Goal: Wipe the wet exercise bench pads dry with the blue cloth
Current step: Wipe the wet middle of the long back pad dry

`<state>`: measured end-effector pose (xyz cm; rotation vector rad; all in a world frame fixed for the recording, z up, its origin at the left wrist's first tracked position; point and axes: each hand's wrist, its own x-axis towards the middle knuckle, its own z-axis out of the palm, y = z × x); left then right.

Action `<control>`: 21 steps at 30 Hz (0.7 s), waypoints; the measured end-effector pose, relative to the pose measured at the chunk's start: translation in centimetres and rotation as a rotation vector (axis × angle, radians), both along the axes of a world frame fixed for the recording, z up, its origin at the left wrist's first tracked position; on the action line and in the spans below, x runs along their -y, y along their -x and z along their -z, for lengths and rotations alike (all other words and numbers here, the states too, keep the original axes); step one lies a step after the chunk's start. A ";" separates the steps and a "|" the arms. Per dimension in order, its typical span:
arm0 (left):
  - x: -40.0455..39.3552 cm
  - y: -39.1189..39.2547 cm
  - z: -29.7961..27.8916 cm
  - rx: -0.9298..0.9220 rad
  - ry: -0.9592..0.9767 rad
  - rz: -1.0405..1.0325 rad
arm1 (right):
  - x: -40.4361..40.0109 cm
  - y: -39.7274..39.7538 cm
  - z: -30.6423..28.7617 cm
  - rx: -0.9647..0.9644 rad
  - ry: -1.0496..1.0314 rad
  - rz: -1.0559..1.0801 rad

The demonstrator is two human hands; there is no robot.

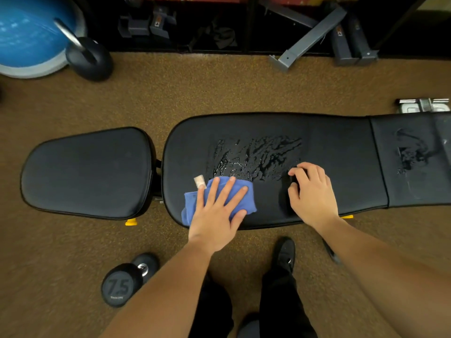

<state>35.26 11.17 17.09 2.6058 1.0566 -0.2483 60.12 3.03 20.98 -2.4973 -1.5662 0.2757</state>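
Observation:
A black exercise bench lies across the view. Its long back pad [336, 142] carries a streaky wet patch [253, 157] in the middle and a smaller wet smear [412, 154] toward the right end. The seat pad [85, 172] on the left looks dry. The blue cloth [246, 203] lies on the back pad's near edge, just below the wet patch. My left hand [217, 215] presses flat on the cloth with spread, straight fingers. My right hand [312, 193] rests on the bare pad to the right of the cloth, fingers bent, holding nothing.
A 7.5 dumbbell [127, 281] lies on the brown floor at near left. Another dumbbell [85, 54] and a blue balance ball [26, 37] sit at far left. Grey metal bench parts [314, 35] lean by the back wall. My legs and shoes [283, 257] stand before the bench.

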 end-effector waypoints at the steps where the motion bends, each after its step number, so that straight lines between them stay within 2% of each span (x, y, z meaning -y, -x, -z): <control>1: -0.4 0.8 0.1 -0.010 -0.001 -0.028 | -0.6 0.0 -0.2 -0.013 -0.014 -0.015; 5: -1.8 2.1 0.5 -0.042 0.001 -0.150 | -5.2 -1.1 -1.4 -0.069 -0.010 -0.100; 12: -4.6 0.7 0.9 -0.007 0.002 -0.306 | -14.7 -4.2 -2.7 -0.061 0.434 -0.191; 16: -8.0 0.0 1.3 -0.002 -0.003 -0.312 | -17.1 -4.7 -2.3 -0.072 0.598 -0.242; 21: -12.5 -1.0 1.6 -0.021 -0.028 -0.201 | -17.4 -4.7 -2.2 -0.068 0.614 -0.286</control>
